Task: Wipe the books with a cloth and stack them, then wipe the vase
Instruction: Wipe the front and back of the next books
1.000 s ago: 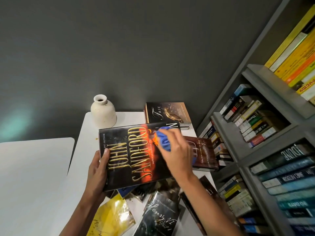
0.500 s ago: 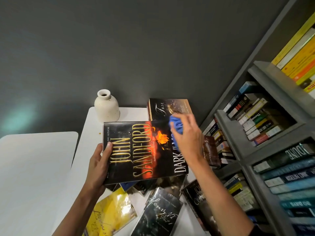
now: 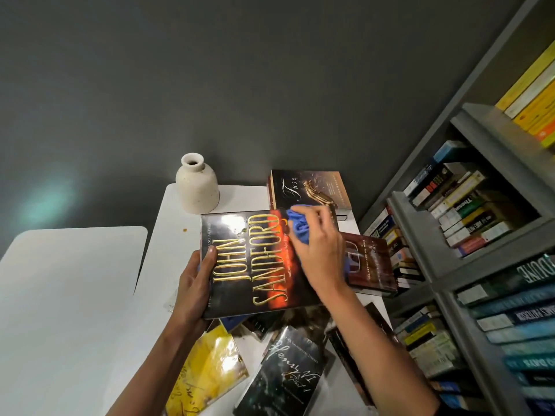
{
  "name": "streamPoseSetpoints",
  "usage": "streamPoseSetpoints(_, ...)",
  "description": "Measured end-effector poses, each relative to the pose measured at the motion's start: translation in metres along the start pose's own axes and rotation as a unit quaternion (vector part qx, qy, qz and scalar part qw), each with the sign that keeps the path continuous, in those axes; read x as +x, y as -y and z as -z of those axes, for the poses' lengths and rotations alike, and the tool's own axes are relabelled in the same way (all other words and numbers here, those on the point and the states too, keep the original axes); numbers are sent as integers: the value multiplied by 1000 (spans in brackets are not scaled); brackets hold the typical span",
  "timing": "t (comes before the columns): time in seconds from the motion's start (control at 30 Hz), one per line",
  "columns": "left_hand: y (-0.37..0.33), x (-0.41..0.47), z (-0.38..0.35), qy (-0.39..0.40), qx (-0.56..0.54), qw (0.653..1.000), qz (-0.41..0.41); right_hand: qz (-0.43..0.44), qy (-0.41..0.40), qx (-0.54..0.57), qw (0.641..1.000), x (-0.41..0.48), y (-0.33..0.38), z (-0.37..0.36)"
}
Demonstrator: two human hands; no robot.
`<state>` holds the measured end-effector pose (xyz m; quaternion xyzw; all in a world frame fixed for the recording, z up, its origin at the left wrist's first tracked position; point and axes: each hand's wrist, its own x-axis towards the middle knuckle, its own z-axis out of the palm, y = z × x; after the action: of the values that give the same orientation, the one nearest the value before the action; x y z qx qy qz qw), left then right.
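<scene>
Above white table (image 3: 168,235), right grip (image 3: 321,253) clutches cloth (image 3: 297,228) against book (image 3: 255,265).

Bare tabletop (image 3: 162,259) left of the vase (image 3: 197,187); scattered books (image 3: 288,370) crowd the front, bookshelf (image 3: 492,250) blocks right.

Blue cloth (image 3: 298,227), seemingly against black book (image 3: 255,265)

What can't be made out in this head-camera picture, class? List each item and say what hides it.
All in the head view:
- Sandford book: right part of the cover is hidden under the right hand and the cloth.
- Brown book: left part is behind that hand.
- Yellow book: glare blurs its writing, and the bottom edge cuts it off.
- Shelf spines: mostly too small to read.
</scene>
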<state>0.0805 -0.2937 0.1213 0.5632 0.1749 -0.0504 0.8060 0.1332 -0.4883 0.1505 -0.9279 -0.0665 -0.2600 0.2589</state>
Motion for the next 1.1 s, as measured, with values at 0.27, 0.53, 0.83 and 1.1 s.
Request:
streamPoseSetpoints(0.27, -4, 2, 4, -7, -3, 1000, -10, 96, 79, 22, 992, -18, -9, 12)
streamPoseSetpoints(0.53, -8, 7, -2, -20, -4, 1000, -11, 139, 116, 85, 980, -27, 30, -9)
streamPoseSetpoints(0.83, -4, 1, -5, -18, 11, 1000, -12, 18, 27, 46, 998, -3, 16, -11)
streamPoseSetpoints(1.1, -6, -2, 1, -18, 39, 999, -29, 88, 80, 62, 991, -31, 9, 5)
